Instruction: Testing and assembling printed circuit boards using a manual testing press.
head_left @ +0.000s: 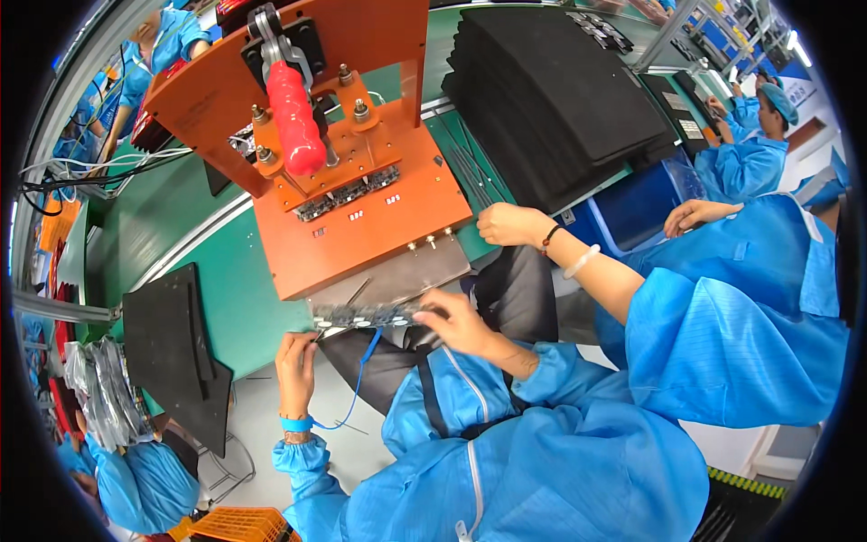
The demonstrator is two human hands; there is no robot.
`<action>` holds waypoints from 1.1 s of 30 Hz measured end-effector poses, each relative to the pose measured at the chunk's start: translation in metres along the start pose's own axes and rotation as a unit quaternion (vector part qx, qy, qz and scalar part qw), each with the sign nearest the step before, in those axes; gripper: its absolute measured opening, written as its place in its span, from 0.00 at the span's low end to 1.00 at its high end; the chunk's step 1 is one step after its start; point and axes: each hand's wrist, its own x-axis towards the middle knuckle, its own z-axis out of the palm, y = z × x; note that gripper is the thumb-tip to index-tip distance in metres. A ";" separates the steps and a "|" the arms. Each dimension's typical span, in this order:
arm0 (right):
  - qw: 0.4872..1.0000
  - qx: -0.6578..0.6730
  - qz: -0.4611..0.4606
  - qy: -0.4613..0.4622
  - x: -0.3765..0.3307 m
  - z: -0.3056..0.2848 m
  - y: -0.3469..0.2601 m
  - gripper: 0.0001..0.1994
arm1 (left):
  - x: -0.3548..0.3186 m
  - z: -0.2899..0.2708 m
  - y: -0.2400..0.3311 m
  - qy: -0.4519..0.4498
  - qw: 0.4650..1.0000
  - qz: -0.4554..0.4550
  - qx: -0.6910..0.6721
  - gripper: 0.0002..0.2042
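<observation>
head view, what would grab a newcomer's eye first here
The orange press jig with its red lever handle stands out at upper centre on the green bench. Just below it, the right hand and left hand hold a long strip of circuit boards at the jig's metal front plate. A tall stack of black foam sheets fills the upper right, beside another person's hand.

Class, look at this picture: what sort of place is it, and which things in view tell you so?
Most likely an electronics assembly line in a factory. An orange press jig with a red lever handle stands on a green workbench, a circuit board strip is being handled, and the workers wear blue smocks.
</observation>
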 end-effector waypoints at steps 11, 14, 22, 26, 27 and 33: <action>0.716 0.631 0.276 -0.114 -0.030 0.012 0.011 0.20 | -0.041 0.052 0.017 0.012 0.920 -0.173 -0.353 0.03; 0.711 0.634 0.242 -0.185 -0.033 -0.008 0.013 0.23 | -0.025 0.074 0.068 -0.041 0.893 -0.176 -0.412 0.03; 0.779 0.563 0.208 -0.181 -0.053 -0.077 -0.025 0.27 | 0.048 0.187 0.142 -0.142 0.844 -0.068 -0.513 0.07; 0.810 0.559 0.160 -0.072 -0.071 -0.114 -0.031 0.26 | 0.132 0.204 0.216 -0.134 0.752 -0.168 -0.623 0.16; 0.811 0.558 0.160 -0.075 -0.079 -0.125 -0.027 0.26 | 0.144 0.215 0.217 -0.155 0.720 -0.198 -0.647 0.28; 0.916 0.354 0.145 0.118 -0.075 -0.225 -0.035 0.19 | 0.093 0.220 0.203 -0.271 0.741 -0.153 -0.595 0.33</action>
